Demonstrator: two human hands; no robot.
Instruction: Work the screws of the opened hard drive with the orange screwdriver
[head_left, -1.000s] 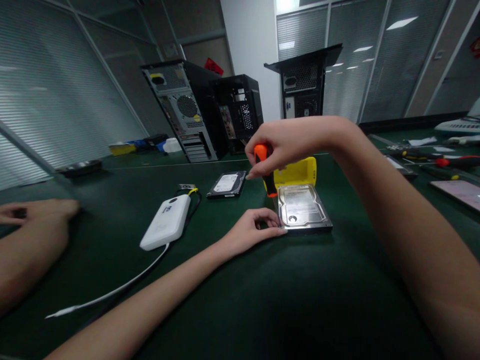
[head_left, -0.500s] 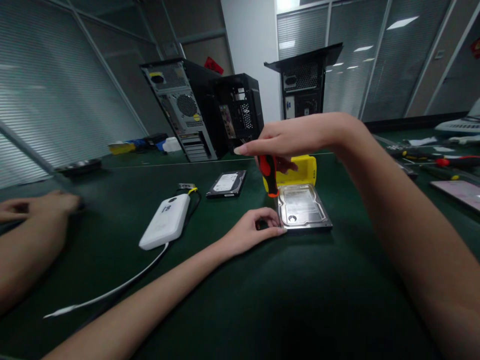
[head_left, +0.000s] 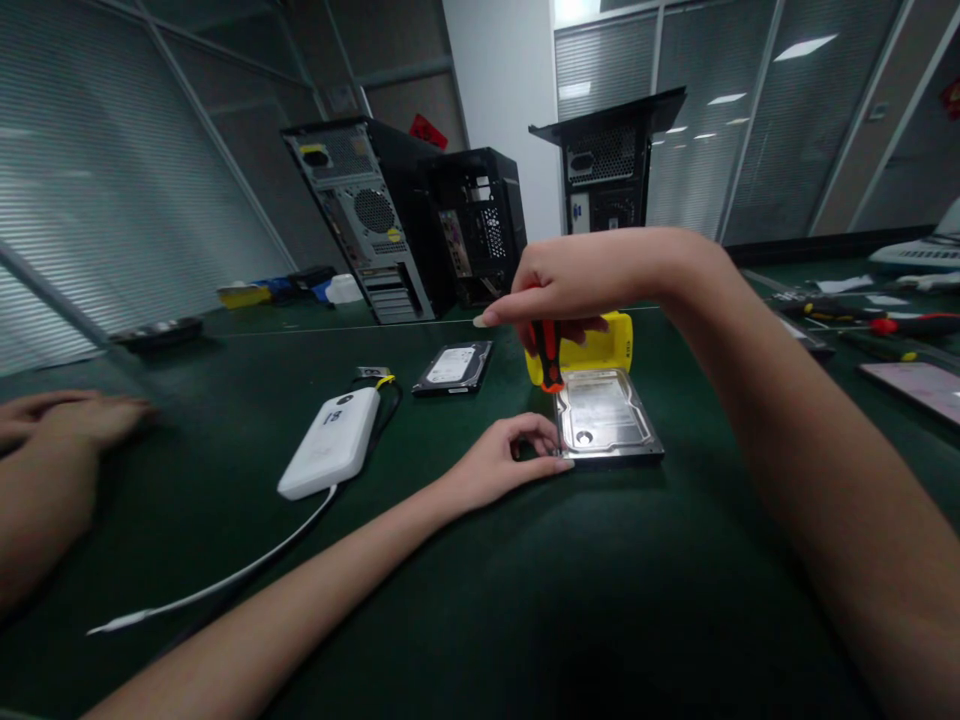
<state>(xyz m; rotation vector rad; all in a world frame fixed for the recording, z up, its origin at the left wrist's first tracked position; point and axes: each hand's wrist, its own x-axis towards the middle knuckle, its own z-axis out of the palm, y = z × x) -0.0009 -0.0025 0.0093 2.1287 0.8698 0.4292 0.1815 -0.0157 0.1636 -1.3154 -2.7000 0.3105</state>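
A silver hard drive (head_left: 606, 412) lies on the dark green tabletop (head_left: 480, 600) in front of me. At its front left corner my left hand (head_left: 517, 455) is closed, thumb on the front edge and curled fingers along the left side. My right hand (head_left: 551, 285) is wrapped from above round the handle of a red and black screwdriver (head_left: 550, 350). The screwdriver points down over the drive's left edge; its tip is hard to make out by my left fingers. Behind the drive, partly covered by my right hand, stands a yellow case (head_left: 611, 342).
A second hard drive (head_left: 453, 367) and a white power bank (head_left: 334, 440) with a cable lie to the left. Computer cases (head_left: 375, 220) stand at the back. Another person's hand (head_left: 82, 415) rests far left. Tools including red-handled pliers (head_left: 915, 324) and a phone (head_left: 915, 385) lie right.
My right hand and the screwdriver have turned slightly, the handle now leaning differently. My left hand and the hard drive stay put. The other person's hand at far left has shifted left a little.
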